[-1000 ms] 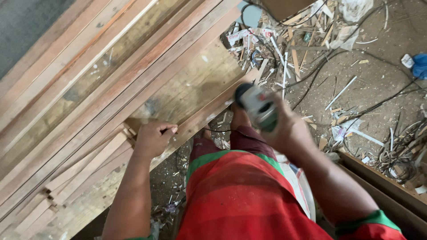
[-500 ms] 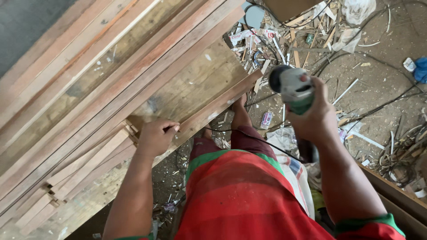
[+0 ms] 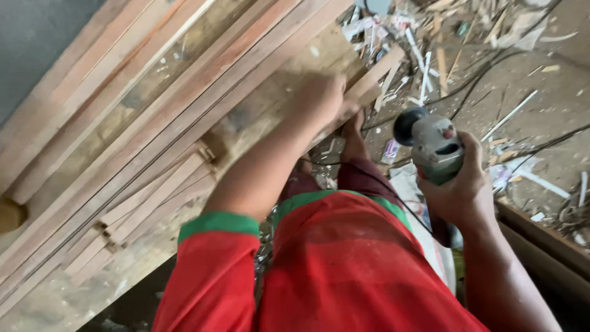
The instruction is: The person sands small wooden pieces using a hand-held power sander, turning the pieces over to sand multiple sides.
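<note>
One power tool [image 3: 433, 146], grey and green with a dark round head: we see it in the right hand [image 3: 462, 187], fingers wrapped tight about its body. Its long axis runs from the palm up and left, the dark head toward the wooden strip [image 3: 375, 74]. The tool hangs just right of that strip's end, not touching it.

One left hand [image 3: 322, 98] rests curled on the strip near its end; motion blur hides whether the fingers clasp it, so we cannot tell the grip.

Left of the strip lies a stack of long boards [image 3: 141, 123], all running diagonally, too many and too overlapped to count. Right of the strip, the dusty floor [image 3: 522, 80] carries offcuts, white sticks and several dark cables [image 3: 491, 67]. No containers show.
</note>
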